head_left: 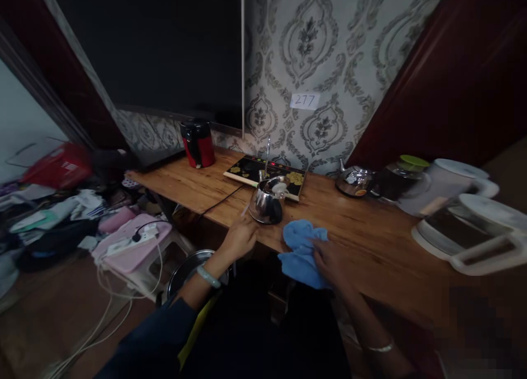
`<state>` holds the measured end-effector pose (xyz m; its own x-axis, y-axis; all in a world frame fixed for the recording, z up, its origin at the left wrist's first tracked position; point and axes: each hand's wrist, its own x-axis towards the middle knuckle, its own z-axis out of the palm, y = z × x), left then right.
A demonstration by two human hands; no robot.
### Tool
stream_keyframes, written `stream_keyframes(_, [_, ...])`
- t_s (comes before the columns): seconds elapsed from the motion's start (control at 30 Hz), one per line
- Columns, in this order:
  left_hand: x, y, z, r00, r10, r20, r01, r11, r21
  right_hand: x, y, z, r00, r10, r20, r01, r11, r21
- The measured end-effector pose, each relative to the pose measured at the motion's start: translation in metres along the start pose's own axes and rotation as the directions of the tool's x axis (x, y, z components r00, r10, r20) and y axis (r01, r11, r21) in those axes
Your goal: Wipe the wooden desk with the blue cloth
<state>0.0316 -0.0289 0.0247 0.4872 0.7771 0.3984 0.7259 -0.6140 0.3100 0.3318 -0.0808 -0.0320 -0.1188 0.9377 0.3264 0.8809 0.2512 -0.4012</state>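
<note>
A small shiny metal kettle (265, 202) stands on the wooden table near its front edge, just in front of the induction cooker. My left hand (240, 238) is at the kettle's lower left, its fingers curled together; a thin pale strip shows at the fingertips, too blurred to name. In my right hand (327, 261) is a crumpled blue cloth (303, 253), held at the table edge to the right of the kettle. The induction cooker (242, 169) has a black top with yellow flowers and small red lights, and a thin metal spout rises behind it.
A second metal kettle (354, 180), a glass pot with a green lid (413, 160) and white-handled jugs (473, 231) line the table's right. A red and black container (198, 143) stands left. A pink stool (132, 242) carries a power strip; a metal pot (185, 269) sits below.
</note>
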Motion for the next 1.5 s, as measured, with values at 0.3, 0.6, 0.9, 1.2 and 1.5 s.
stream_keyframes(0.3, [0.013,0.017,-0.004,0.997,0.082,-0.012,-0.081,0.996,0.025,0.01,0.009,-0.045,0.938,0.14,-0.316,-0.089,0.982,0.168])
stream_keyframes(0.6, [0.005,0.026,-0.007,0.999,0.03,0.015,-0.029,0.999,-0.043,0.006,-0.019,-0.044,0.95,0.138,-0.28,-0.053,0.955,0.29])
stream_keyframes(0.9, [0.008,0.025,0.0,0.991,-0.084,0.105,0.114,0.94,-0.323,0.003,-0.015,-0.052,0.924,0.041,-0.381,0.018,0.988,0.151])
stream_keyframes(1.2, [-0.024,0.081,-0.013,0.957,-0.052,0.286,0.291,0.151,-0.945,-0.015,-0.094,-0.047,0.896,-0.111,-0.431,0.179,0.976,0.121])
stream_keyframes(1.5, [-0.046,0.081,-0.049,0.704,-0.67,0.238,0.162,-0.175,-0.971,-0.002,-0.186,-0.027,0.843,-0.486,-0.232,0.536,0.798,0.275])
